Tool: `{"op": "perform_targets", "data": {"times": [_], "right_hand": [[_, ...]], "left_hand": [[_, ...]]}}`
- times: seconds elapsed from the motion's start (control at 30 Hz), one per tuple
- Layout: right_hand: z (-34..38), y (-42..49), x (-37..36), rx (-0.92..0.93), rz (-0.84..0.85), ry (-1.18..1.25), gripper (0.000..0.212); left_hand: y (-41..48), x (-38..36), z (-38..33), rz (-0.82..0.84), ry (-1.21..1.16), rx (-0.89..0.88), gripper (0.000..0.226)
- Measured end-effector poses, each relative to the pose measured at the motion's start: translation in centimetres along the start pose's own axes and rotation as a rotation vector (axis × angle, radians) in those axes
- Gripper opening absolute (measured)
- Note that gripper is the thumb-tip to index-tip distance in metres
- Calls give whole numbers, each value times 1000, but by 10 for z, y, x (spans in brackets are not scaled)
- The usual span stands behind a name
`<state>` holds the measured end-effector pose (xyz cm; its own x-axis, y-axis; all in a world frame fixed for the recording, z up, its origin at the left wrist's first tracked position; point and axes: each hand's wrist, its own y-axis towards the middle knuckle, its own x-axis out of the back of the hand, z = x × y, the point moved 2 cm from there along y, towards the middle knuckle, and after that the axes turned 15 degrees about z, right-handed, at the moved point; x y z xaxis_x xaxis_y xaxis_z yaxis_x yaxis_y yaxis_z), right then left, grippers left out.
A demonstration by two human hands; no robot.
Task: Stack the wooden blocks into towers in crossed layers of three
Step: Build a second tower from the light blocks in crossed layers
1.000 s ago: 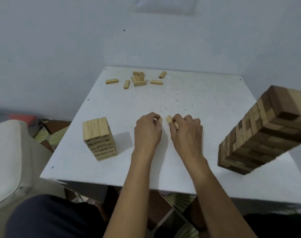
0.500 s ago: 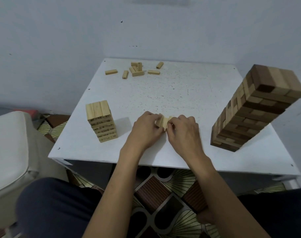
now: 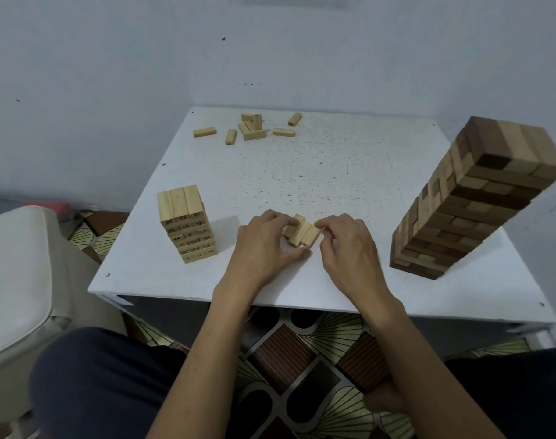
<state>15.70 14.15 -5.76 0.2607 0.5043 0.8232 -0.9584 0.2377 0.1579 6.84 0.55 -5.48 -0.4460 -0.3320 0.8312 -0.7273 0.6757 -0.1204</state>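
Observation:
A small group of pale wooden blocks [image 3: 303, 234] lies side by side on the white table [image 3: 318, 172] near its front edge. My left hand [image 3: 264, 245] holds the group from the left, its fingers curled on the blocks. From the right, my right hand [image 3: 346, 245] pinches the same group. A short tower of pale blocks [image 3: 188, 228] stands to the left of my hands. Several loose pale blocks [image 3: 251, 129] lie scattered at the far edge of the table.
A tall tower of mixed dark and light blocks [image 3: 470, 204] stands at the table's right side, close to my right hand. A white cushioned seat [image 3: 20, 274] sits left of the table. Patterned floor tiles [image 3: 289, 372] show below the front edge.
My hands have brought separate blocks together into one side-by-side group between them. The camera view has tilted down and back.

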Motion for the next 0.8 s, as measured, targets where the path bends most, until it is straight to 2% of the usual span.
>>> {"op": "perform_targets", "data": {"times": [0.13, 0.23, 0.43, 0.57, 0.8], "right_hand": [[-5, 3, -3, 9, 13, -78, 21], [-4, 2, -3, 21, 32, -33, 18], [-7, 2, -5, 7, -25, -59, 17], [-6, 1, -2, 10, -5, -37, 22], [-8, -1, 3, 6, 1, -25, 25]], "left_hand": [[1, -2, -1, -47, 34, 20, 46], [2, -2, -2, -68, 57, 8, 44], [3, -6, -5, -68, 108, 5, 56], [5, -8, -9, -79, 136, -17, 47], [5, -2, -3, 78, 94, -88, 46]]}}
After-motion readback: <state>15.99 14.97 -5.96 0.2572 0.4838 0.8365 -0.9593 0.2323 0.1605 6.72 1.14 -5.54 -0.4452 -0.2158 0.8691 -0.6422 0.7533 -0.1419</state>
